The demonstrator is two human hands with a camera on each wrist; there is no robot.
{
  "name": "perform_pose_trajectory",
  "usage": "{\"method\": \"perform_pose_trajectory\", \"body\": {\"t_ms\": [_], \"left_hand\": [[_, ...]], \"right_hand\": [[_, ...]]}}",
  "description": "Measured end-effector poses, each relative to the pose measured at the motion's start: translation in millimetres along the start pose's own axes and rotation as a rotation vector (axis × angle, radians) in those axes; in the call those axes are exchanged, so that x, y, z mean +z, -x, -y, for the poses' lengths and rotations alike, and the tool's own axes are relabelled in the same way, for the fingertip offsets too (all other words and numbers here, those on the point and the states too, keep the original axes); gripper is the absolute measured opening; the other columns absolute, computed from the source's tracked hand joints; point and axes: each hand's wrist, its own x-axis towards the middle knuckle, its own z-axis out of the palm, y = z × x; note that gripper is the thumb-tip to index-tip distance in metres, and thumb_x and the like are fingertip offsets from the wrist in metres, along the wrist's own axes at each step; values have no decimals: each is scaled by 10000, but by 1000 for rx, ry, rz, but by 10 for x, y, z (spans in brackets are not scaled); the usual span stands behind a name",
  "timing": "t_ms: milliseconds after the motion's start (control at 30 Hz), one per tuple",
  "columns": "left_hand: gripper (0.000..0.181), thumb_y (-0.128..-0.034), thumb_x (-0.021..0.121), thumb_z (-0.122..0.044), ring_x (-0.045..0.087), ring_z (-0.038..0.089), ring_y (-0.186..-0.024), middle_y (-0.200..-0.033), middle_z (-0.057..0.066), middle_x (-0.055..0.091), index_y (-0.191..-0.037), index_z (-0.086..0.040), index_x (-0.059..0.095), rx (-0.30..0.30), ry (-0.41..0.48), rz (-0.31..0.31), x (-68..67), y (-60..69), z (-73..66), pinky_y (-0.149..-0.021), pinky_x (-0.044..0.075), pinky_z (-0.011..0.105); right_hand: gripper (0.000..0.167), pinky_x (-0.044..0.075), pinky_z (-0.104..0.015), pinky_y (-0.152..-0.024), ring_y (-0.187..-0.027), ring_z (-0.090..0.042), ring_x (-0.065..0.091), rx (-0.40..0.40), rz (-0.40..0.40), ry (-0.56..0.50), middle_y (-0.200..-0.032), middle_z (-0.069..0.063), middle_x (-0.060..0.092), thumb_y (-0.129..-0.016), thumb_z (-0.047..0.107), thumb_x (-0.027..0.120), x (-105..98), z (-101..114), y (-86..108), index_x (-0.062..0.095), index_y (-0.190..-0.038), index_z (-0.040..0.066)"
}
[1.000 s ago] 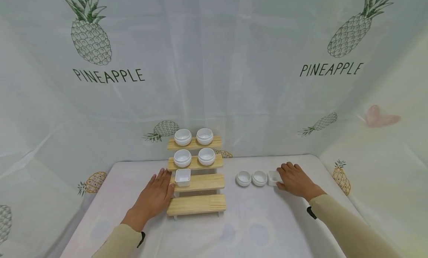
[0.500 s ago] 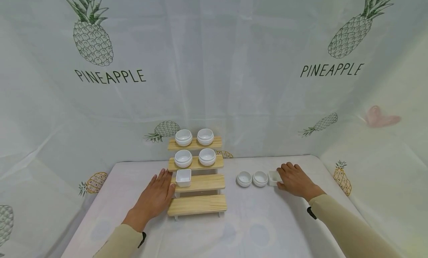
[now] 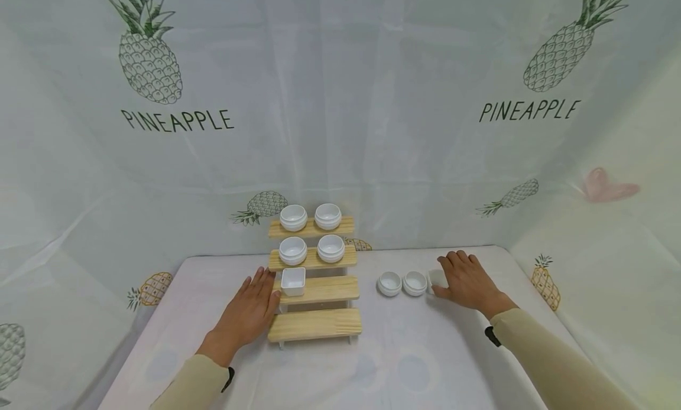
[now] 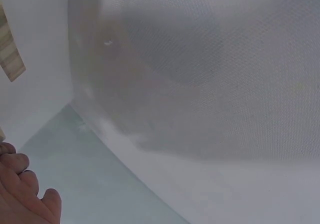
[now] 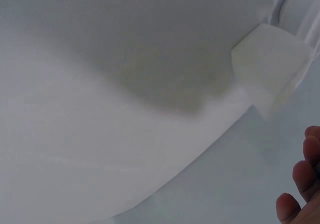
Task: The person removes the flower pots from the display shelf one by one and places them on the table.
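Observation:
A tiered wooden stand [image 3: 315, 325] has two round white bowls on each of its upper two tiers. On the left of the third tier sits a square white bowl [image 3: 293, 281]; the lowest tier is bare. My left hand [image 3: 246, 308] rests with straight fingers along the stand's left side. My right hand [image 3: 468, 282] is at a second square white bowl [image 3: 436, 279] on the table, thumb and fingers spread apart around it. In the right wrist view this bowl [image 5: 270, 66] shows apart from the fingers [image 5: 306, 179]. The hand partly hides it in the head view.
Two round white bowls, one on the left [image 3: 389, 284] and one on the right [image 3: 415, 283], stand in a row left of the square bowl. White cloth covers the table [image 3: 383, 351]. A pineapple-print curtain [image 3: 351, 114] hangs behind and at the sides.
My right hand's thumb and fingers have spread and shifted slightly up and left around the square bowl. The left hand stays against the stand. The whole view has drifted slightly.

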Motion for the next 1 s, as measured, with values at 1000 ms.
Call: {"method": "perform_pose_trajectory", "body": {"t_ms": [1000], "left_hand": [[655,-1169,296,-386,244,411,-1604,-1693,258,308,-1620,89,296,-19,-9,26,-9,16,-18,-1303,240,577]], "right_hand": [[565,465,-468,-837,-1031,-312,560,-12,-251,-207,-1118,-101,640,-908,505,767,-456,1286,-536,662,-1218,45]]}}
